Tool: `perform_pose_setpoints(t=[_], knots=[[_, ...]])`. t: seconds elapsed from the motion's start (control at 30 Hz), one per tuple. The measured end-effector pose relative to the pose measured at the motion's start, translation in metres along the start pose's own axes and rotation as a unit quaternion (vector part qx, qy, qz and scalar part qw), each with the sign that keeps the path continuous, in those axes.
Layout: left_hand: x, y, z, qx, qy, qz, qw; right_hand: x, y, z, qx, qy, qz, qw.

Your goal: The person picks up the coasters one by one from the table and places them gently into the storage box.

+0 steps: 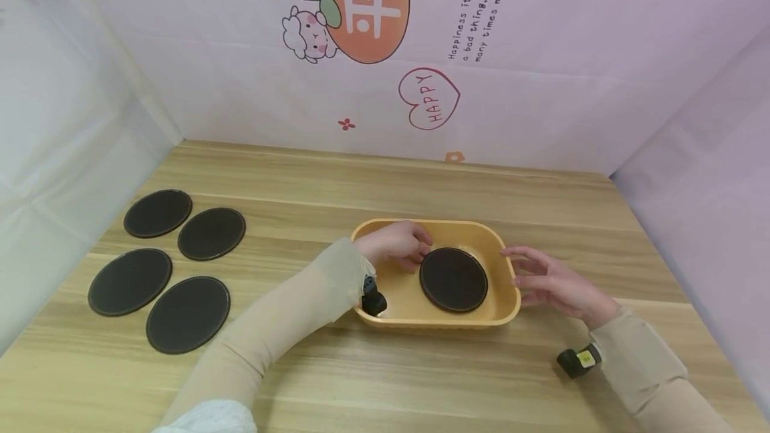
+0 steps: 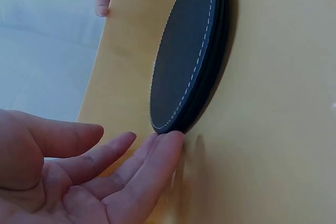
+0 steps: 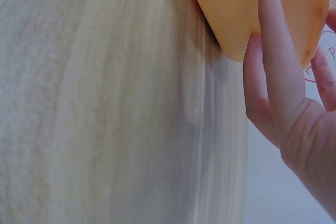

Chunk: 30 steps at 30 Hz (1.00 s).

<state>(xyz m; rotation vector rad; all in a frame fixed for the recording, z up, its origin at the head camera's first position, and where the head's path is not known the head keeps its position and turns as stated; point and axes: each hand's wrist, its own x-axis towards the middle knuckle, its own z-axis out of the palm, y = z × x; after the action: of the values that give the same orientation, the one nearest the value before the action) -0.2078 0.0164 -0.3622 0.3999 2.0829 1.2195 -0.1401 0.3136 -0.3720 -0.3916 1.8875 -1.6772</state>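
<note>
**Round mat laid in the tray, both hands at the tray**

While the left hand [image 1: 394, 242] reaches into the shallow orange plastic tray [image 1: 502, 246], its relaxed fingertips [image 2: 167, 145] touch the near-left edge of the dark round stitched leather mat [image 1: 454, 279], which lies flat on the tray floor, right of centre. The left wrist view suggests that this mat rests on a second one of the same kind, though the stack cannot be counted with certainty. No finger curls round the mat; the hand is loosely spread and holds nothing. The right hand [image 1: 550, 280] lies at the right wall of the tray, fingers [image 3: 278, 51] straight and pressed against its outer corner, bracing it on the pale wooden table [image 1: 337, 379]. Four more dark round mats [image 1: 158, 212] [image 1: 212, 233] [image 1: 130, 281] [image 1: 188, 314] lie in a cluster at the far-left part of the table, well apart from the tray. By judgement, the step in hand is the setting-down of a mat; the next move calls for the left hand to leave the tray and reach left to the nearest loose mat.
</note>
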Motion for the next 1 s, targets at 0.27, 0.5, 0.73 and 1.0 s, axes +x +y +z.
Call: perform_pose_setpoints(t=[0.27,0.5,0.73,1.0], knots=[[-0.006,0.008,-0.006,-0.004,-0.016,0.011,0.9998,0.000,0.002,-0.001,0.006,-0.003,-0.004,1.000],[-0.014,0.022,-0.010,-0.042,-0.026,0.009,0.9987,0.000,0.001,0.000,0.006,-0.002,0.000,1.000],[-0.032,0.038,-0.024,-0.048,-0.025,0.036,0.9979,-0.001,-0.001,0.001,0.002,0.003,0.005,1.000],[-0.057,0.041,-0.045,-0.037,-0.027,0.065,0.9969,-0.002,0.000,0.001,0.004,0.006,0.003,1.000]])
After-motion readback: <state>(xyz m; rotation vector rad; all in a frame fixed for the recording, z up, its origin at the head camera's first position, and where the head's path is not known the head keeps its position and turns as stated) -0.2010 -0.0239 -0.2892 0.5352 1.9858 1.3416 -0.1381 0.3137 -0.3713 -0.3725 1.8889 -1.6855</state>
